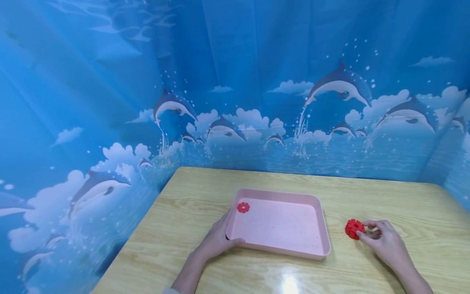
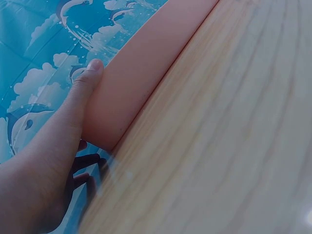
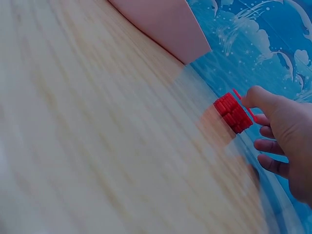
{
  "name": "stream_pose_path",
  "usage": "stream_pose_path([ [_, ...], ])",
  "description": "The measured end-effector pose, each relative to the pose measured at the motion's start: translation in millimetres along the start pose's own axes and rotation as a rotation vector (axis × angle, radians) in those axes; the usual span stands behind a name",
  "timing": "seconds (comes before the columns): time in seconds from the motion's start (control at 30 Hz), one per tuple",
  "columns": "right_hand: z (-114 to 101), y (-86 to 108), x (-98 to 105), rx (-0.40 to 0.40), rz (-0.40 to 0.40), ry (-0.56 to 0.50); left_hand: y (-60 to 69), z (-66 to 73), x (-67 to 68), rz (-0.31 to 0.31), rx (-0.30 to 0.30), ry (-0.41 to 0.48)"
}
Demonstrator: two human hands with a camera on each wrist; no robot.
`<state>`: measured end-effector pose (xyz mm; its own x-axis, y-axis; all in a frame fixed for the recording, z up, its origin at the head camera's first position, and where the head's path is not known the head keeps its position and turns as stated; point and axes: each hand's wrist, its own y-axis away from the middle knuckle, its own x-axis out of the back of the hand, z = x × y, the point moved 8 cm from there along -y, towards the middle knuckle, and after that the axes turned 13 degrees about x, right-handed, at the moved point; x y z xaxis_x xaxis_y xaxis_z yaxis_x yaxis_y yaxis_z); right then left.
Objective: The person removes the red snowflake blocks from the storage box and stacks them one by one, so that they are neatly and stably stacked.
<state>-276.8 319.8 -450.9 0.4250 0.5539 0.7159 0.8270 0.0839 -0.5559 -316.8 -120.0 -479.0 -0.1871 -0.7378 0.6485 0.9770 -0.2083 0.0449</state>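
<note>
A shallow pink tray [image 1: 279, 228] lies on the table, with one flat red notched disc [image 1: 240, 208] inside at its left end. My left hand [image 1: 216, 240] holds the tray's near left corner, the thumb along the front wall and the other fingers at the left side, partly hidden. Right of the tray stands a short stack of red notched discs [image 3: 232, 113]. At that stack, my right hand [image 1: 388, 241] pinches a single thin red disc [image 3: 250, 113] between thumb and fingers; in the right wrist view it sits tilted, slightly apart from the stack.
The wood-grain table [image 1: 205, 183] stretches behind and to both sides of the tray. A blue curtain with dolphins [image 1: 235, 81] hangs along its back and left edges. Light glares off the tabletop near the front.
</note>
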Motion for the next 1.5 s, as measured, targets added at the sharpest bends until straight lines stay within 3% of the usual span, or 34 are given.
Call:
stream_pose_path([
  [0.3,-0.3,0.1,-2.6,-0.008,-0.027,0.015,0.1,0.8,1.1,0.007,-0.021,-0.004],
  [0.73,-0.1,0.0,-1.4,-0.015,-0.036,0.014,0.3,0.1,0.4,-0.005,-0.006,0.012],
  [0.93,-5.7,-3.1,4.4,-0.04,-0.031,-0.027,1.8,1.3,1.3,0.003,-0.017,0.007],
  [1.23,-56.7,-27.9,9.8,0.042,-0.009,-0.107,1.9,2.0,0.6,-0.013,0.013,0.021],
  [1.5,-113.4,-52.9,-20.7,0.122,-0.086,-0.19,3.4,4.2,0.6,-0.018,0.011,0.039],
])
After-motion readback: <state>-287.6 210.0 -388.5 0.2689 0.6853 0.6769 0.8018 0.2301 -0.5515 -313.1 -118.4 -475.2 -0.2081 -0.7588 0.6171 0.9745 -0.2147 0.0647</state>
